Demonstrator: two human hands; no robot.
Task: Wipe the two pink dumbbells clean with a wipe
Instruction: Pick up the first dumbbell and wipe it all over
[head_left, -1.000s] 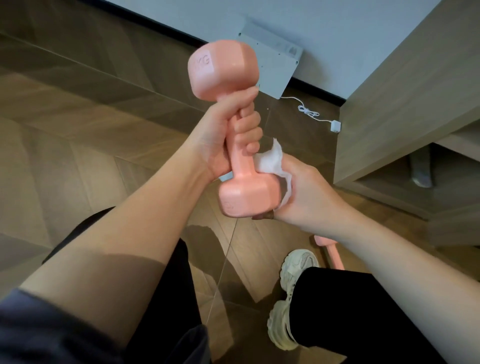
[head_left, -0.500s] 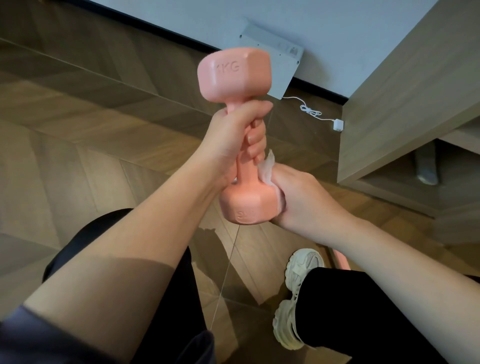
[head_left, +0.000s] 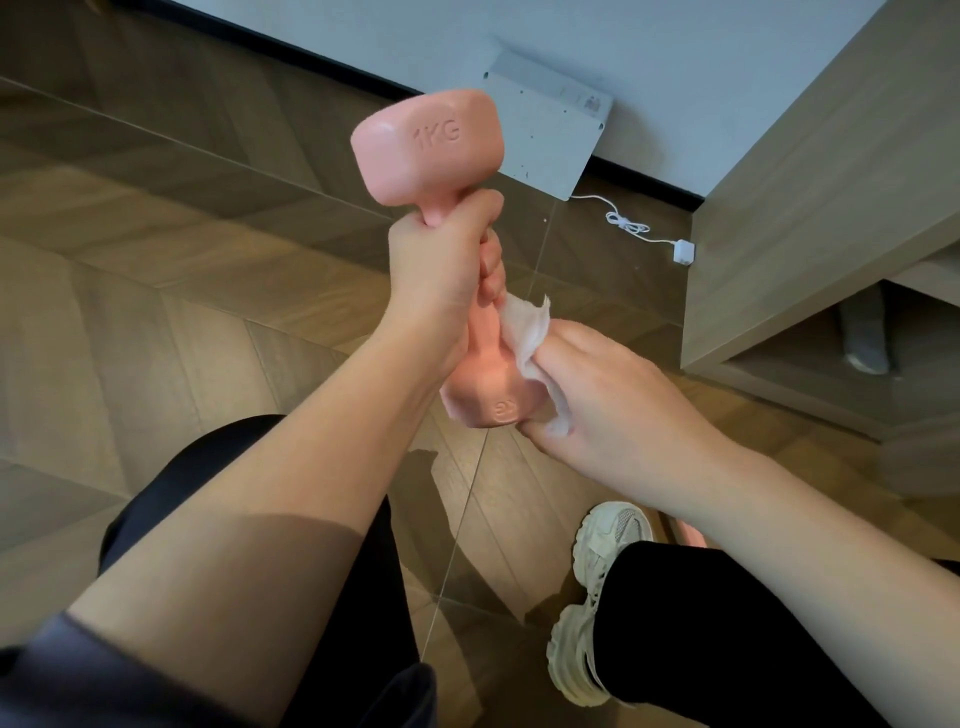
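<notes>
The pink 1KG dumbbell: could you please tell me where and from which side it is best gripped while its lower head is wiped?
Grip the slim handle of the pink dumbbell just under its upper head, from the left, as the left hand does. The wider head likely stops slipping, and the lower head is left free for the white wipe in the right hand.

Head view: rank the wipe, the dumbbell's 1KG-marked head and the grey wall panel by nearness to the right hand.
1. Wipe, gripped in the right hand.
2. 1KG-marked head, above the left hand.
3. Grey wall panel, at the far wall.
</notes>
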